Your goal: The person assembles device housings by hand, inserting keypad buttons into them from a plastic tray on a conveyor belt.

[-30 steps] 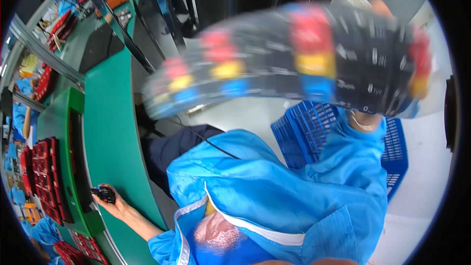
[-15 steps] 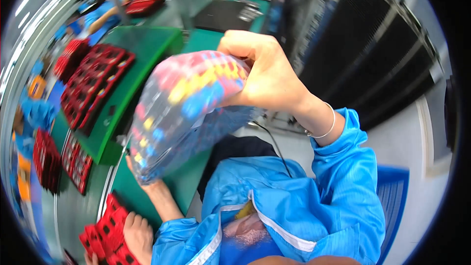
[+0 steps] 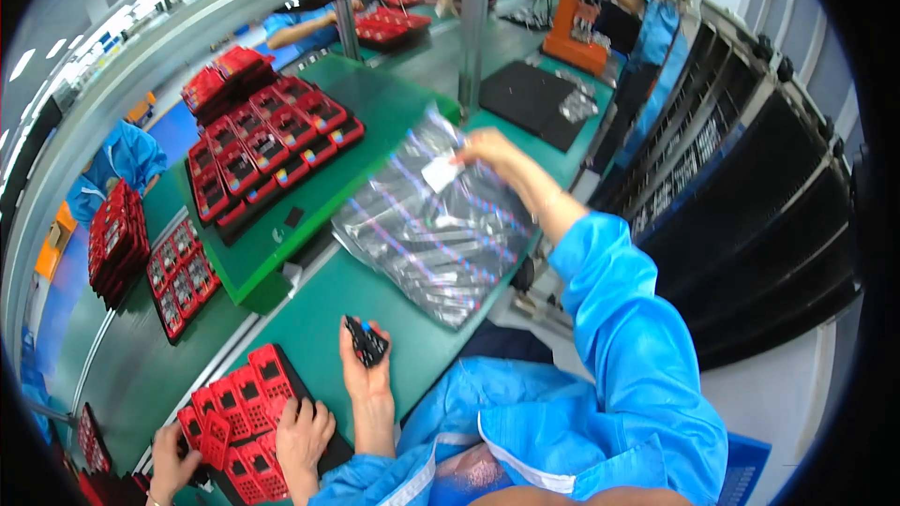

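My right hand (image 3: 485,148) pinches the upper edge of a clear plastic bag (image 3: 436,225), close to a white label. Rows of dark parts with red and blue spots show through the bag, which lies over the green bench. Lower and to the left, my left hand (image 3: 367,370) is closed on a small cluster of black plastic parts (image 3: 367,341) with a blue spot. Beside it, a co-worker's two hands (image 3: 305,436) rest on a red tray of phone-shaped housings (image 3: 246,408).
A green raised board (image 3: 319,234) carries stacked red trays (image 3: 262,145) at the left. Beyond the bag lie a black mat (image 3: 534,98) and an orange bench press (image 3: 574,33). Black racks (image 3: 750,206) stand at the right. Other people in blue work farther off.
My right hand has lowered the bag from mid-air to the bench. My left hand, earlier partly hidden behind the bag, now shows the black parts. The view has shifted.
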Motion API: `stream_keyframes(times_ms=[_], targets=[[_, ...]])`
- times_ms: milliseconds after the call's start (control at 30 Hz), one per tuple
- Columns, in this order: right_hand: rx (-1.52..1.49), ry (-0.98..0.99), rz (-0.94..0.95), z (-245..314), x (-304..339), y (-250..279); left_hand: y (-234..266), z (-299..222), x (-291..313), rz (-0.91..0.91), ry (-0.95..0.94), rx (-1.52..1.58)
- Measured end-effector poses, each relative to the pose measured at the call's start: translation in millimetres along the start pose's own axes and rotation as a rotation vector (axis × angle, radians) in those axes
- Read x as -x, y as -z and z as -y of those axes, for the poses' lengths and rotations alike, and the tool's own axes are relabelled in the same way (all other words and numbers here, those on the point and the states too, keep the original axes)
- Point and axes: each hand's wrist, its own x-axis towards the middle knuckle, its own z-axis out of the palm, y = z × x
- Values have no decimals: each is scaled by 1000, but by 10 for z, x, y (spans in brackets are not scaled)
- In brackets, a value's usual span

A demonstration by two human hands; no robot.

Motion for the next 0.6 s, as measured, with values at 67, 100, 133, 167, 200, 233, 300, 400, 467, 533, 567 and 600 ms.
stream_keyframes(times_ms=[67,100,133,167,200,233,300,400,467,533,567,600], targets=[[84,-28,-105,-696,-36,268,-41,155,-122,-1,49,-10],[168,-44,-63,-613,90,-59,25,67,-42,-34,-15,-9],[81,-82,-90,-654,191,-156,10,56,-6,-59,-27,9],[-192,-79,1,-647,270,-197,31,38,13,-88,-36,27],[-141,-40,2,-652,288,-209,101,22,-15,-74,-35,18],[-90,-5,-6,-673,244,-150,146,28,-76,-59,-27,6],[122,-186,-25,-894,-4,142,53,79,-123,-28,-18,-31],[348,-97,-35,-762,-22,186,45,125,-134,-82,-35,5],[568,-97,-70,-597,-49,319,-15,209,-207,-52,-28,29],[797,379,-518,-506,-1,446,-30,279,-322,-13,-19,28],[718,478,-439,-97,136,269,16,305,-321,-17,-44,23],[782,619,-442,152,242,162,22,317,-368,-11,-49,5]])
